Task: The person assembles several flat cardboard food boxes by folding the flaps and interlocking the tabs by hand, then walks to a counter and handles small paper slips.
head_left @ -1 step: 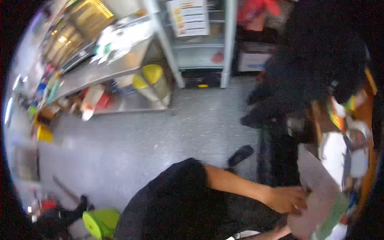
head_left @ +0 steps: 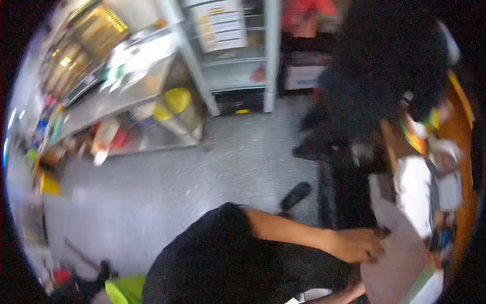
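Observation:
A flat greyish-pink sheet (head_left: 400, 253) stands at the lower right, its surface smeared by motion. My left hand (head_left: 357, 247) reaches across from a black sleeve, with its curled fingers closed at the sheet's left edge. Lower down, my right hand (head_left: 356, 291) is at the sheet's lower left; its fingers are hidden behind the sheet. A white, green-edged piece (head_left: 428, 290) shows beside the sheet's lower right edge. I cannot make out what kind of sheet it is.
Beyond the sheet, a brown counter (head_left: 463, 202) carries a white object (head_left: 415, 190) and other items. A person in dark clothes (head_left: 374, 76) stands close by. A metal table (head_left: 101, 114), a yellow-lidded bin (head_left: 174, 104), a glass-fronted cabinet (head_left: 235, 73) and a dark shoe (head_left: 296, 196) are around the floor.
The whole view has shifted, so the surroundings sit slightly farther left. The sheet has tilted a little, and more of the white piece beside it shows. My left hand stays at its edge.

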Demonstrator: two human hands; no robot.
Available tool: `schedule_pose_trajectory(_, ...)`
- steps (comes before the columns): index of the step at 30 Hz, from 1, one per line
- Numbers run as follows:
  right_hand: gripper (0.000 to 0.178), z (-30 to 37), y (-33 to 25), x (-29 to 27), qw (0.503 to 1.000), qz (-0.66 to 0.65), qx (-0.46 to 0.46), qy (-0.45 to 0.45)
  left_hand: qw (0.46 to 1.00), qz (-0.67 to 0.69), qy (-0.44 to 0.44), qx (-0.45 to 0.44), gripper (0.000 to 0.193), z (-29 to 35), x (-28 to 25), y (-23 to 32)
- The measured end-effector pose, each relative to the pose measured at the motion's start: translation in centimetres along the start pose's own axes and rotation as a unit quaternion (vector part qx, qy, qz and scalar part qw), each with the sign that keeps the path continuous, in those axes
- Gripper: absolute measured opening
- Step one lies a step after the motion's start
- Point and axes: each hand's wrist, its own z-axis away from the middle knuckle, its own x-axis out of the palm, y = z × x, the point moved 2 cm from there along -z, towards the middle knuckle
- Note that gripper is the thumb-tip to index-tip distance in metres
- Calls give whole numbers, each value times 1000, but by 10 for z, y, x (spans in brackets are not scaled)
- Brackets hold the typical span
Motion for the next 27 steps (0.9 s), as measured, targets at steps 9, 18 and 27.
schedule_pose_trajectory(9,109,-5,17,-97,957,-223,173,-75,980,-24,-188,-53,21,-2,25,-31)
schedule_pose_trajectory(18,62,-78,57,-224,996,51,-6,74,985,55,-155,44,40,-124,76,-13)
schedule_pose_trajectory(27,83,-291,26,-361,962,99,204,155,936,-225,-270,-30,50,-117,125,-163)
